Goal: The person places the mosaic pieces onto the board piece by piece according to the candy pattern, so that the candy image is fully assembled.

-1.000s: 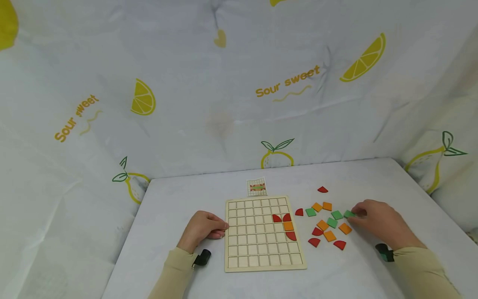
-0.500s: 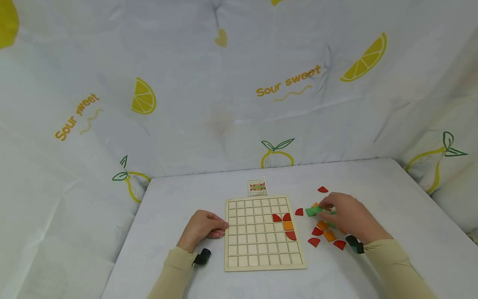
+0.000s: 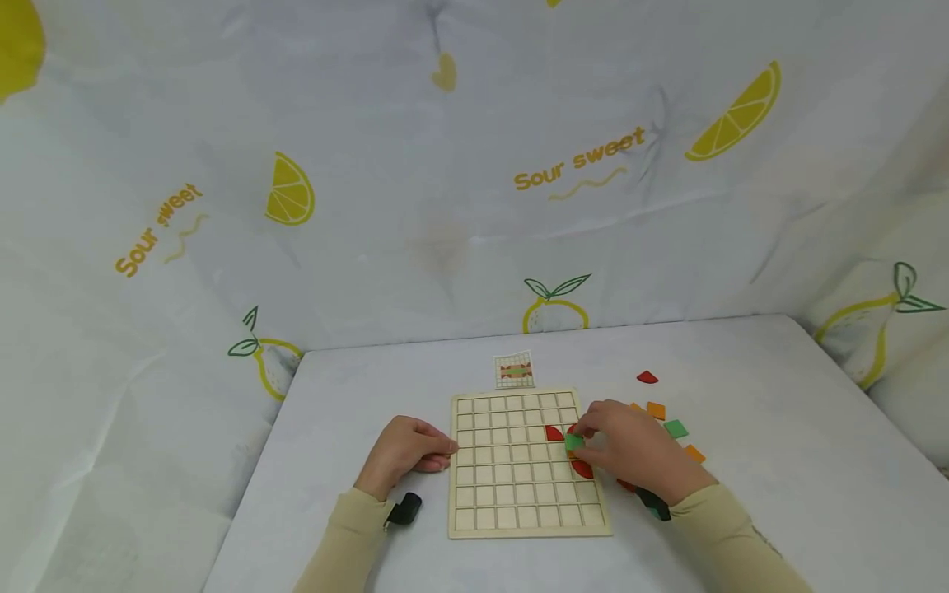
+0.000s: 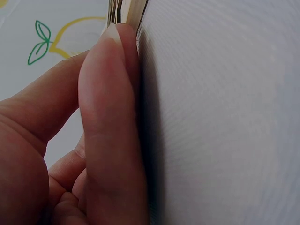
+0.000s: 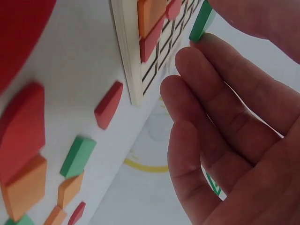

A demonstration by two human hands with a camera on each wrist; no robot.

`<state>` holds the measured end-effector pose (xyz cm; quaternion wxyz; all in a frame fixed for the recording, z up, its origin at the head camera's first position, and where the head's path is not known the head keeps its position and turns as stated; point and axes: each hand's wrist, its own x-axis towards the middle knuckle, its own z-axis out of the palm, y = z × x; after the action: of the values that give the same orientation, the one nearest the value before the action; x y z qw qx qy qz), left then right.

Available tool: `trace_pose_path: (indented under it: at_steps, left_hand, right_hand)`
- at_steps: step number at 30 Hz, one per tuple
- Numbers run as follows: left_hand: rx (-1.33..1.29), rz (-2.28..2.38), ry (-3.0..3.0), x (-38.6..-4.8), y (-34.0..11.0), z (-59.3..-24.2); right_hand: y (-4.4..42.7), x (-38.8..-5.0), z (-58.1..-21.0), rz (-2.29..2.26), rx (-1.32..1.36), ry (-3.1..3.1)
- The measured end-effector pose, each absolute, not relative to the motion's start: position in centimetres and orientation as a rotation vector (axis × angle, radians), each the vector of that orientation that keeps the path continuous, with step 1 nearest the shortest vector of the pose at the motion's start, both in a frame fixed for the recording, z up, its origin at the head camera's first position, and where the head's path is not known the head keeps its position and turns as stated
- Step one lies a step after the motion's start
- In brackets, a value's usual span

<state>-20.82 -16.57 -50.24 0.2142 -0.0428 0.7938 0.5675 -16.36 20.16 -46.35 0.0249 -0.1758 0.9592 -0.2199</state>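
My right hand (image 3: 633,445) pinches a green square tile (image 3: 574,442) between thumb and fingertips. It holds the tile above the right part of the wooden grid board (image 3: 504,517). The right wrist view shows the green tile edge-on, apart from the board. Beneath and around the fingers, red quarter-round pieces (image 3: 582,469) and an orange square tile (image 5: 151,18) lie in cells; the hand partly covers them. My left hand (image 3: 404,453) holds the board's left edge with thumb and forefinger tips, its other fingers curled under.
A small pattern card (image 3: 514,371) lies behind the board. Loose tiles spread to the right, partly behind my right hand: an orange square (image 3: 656,410), a green square (image 3: 676,428) and others. One red piece (image 3: 647,377) lies farther back. A lemon-print cloth (image 3: 371,272) hangs behind the table.
My right hand has picked up a green tile from the far right of the loose pieces and carried it left over the board. My left hand stays at the board's edge.
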Motion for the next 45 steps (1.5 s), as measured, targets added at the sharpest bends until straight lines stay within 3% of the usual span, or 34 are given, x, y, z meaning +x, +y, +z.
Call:
trace_pose_path:
  at_steps: [45]
  left_hand:
    - [-0.099,1.555,2.232,-20.8,-16.5,-50.1]
  right_hand:
    - [17.7,-16.3,-48.3,-0.432,-0.751,3.11]
